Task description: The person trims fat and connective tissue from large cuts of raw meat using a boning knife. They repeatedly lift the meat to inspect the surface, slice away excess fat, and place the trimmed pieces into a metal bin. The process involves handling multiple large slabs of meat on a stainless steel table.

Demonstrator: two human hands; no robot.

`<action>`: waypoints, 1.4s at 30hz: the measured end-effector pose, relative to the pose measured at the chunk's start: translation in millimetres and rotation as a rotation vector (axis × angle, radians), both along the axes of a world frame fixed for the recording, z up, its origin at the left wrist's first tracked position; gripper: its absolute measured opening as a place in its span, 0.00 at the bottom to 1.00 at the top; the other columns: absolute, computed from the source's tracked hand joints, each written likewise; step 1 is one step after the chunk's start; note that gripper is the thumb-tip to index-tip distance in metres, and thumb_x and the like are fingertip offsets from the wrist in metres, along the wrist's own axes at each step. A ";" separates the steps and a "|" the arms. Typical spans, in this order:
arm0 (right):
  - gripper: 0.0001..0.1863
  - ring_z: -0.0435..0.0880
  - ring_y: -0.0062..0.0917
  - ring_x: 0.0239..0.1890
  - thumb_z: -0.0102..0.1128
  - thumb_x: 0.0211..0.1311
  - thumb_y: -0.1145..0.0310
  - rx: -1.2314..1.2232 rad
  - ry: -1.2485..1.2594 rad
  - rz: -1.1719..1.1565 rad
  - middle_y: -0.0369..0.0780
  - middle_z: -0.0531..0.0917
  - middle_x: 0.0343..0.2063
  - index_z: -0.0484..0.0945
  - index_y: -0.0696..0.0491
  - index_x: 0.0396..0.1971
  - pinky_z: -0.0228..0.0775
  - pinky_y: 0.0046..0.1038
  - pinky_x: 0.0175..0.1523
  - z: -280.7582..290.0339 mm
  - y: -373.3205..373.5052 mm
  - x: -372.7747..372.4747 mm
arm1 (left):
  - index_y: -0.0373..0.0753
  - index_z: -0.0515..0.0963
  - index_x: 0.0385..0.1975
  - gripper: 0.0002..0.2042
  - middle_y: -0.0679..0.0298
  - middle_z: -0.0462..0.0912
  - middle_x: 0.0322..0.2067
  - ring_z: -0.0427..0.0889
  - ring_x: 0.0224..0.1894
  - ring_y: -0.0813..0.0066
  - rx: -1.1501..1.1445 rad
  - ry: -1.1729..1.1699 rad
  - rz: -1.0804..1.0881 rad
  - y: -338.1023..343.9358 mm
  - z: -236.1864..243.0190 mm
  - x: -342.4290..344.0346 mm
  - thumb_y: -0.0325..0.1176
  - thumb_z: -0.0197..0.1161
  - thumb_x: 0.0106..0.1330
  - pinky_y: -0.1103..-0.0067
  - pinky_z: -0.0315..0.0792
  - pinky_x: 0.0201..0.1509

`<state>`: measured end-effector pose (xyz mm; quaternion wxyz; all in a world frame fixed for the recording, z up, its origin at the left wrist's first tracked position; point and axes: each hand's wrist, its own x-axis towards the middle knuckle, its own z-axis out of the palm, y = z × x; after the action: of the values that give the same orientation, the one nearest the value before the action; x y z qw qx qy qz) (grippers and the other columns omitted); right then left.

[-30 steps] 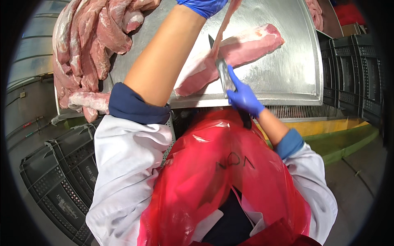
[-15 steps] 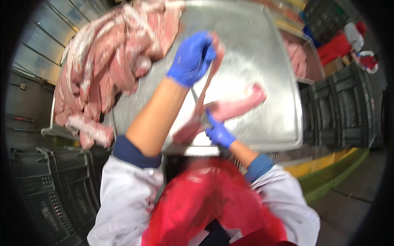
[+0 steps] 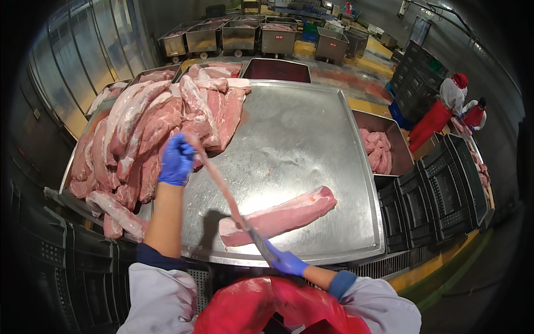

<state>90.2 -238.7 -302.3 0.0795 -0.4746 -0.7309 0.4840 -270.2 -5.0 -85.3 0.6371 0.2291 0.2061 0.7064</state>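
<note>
My left hand (image 3: 178, 160), in a blue glove, is closed on one end of a long thin strip of meat (image 3: 218, 179). The strip stretches down toward my right hand (image 3: 286, 260), also gloved in blue. A knife (image 3: 262, 246) is in my right hand, its grey blade meeting the lower end of the strip; the handle is mostly hidden. Beneath them a long pink loin of meat (image 3: 289, 214) lies slantwise on the metal table (image 3: 289, 128). Just beyond my left hand rises a large pile of meat pieces (image 3: 139, 133).
Right of the table stand a metal bin of meat (image 3: 377, 150) and black crates (image 3: 439, 189). More black crates (image 3: 50, 245) are at the left. Metal carts (image 3: 240, 36) line the back. Two people in red aprons, one nearer (image 3: 436, 114), are at the far right.
My left hand has moved left toward the pile, carrying the strip, which now hangs clear of the loin's far part. My right hand has shifted nearer to me. The view has tilted up.
</note>
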 end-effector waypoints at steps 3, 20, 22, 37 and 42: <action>0.44 0.86 0.40 0.33 0.54 0.69 0.60 -0.007 0.062 0.194 0.54 0.83 0.49 0.39 0.37 0.78 0.78 0.39 0.46 8.3 -34.0 43.5 | 0.41 0.73 0.29 0.06 0.71 0.69 0.23 0.66 0.23 0.84 0.087 -0.051 0.157 11.9 -37.9 -142.8 0.29 0.58 0.71 0.85 0.64 0.26; 0.46 0.79 0.20 0.20 0.54 0.65 0.78 -0.124 0.460 -0.595 0.38 0.81 0.23 0.46 0.31 0.77 0.76 0.25 0.26 -24.5 97.4 65.8 | 0.40 0.76 0.40 0.04 0.74 0.77 0.31 0.75 0.30 0.88 0.164 0.817 0.214 -41.7 99.9 -106.3 0.31 0.60 0.71 0.89 0.68 0.33; 0.46 0.78 0.21 0.19 0.52 0.64 0.74 -0.210 0.372 -0.631 0.38 0.80 0.21 0.44 0.26 0.77 0.76 0.26 0.26 3.9 75.4 75.6 | 0.39 0.77 0.42 0.05 0.71 0.79 0.35 0.78 0.36 0.85 0.211 0.771 0.134 -38.5 147.8 -32.9 0.31 0.60 0.71 0.88 0.72 0.39; 0.44 0.73 0.20 0.14 0.50 0.64 0.72 -0.166 0.395 -0.830 0.37 0.77 0.17 0.46 0.29 0.77 0.73 0.26 0.23 19.5 -16.9 210.2 | 0.34 0.78 0.41 0.12 0.60 0.85 0.25 0.82 0.25 0.68 0.978 1.157 -0.615 -57.4 150.0 525.3 0.38 0.56 0.70 0.74 0.73 0.30; 0.43 0.77 0.24 0.19 0.52 0.65 0.69 -0.141 0.390 -0.789 0.41 0.79 0.20 0.44 0.31 0.77 0.76 0.30 0.31 19.3 -19.2 242.8 | 0.38 0.71 0.61 0.27 0.52 0.79 0.54 0.82 0.53 0.56 1.380 1.340 -0.303 -73.3 0.3 548.2 0.37 0.67 0.62 0.66 0.76 0.58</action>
<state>333.1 -257.9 -283.0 0.3621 -0.6211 -0.4304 0.5457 277.9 -78.4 -85.0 0.1975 0.9307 0.0349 0.3058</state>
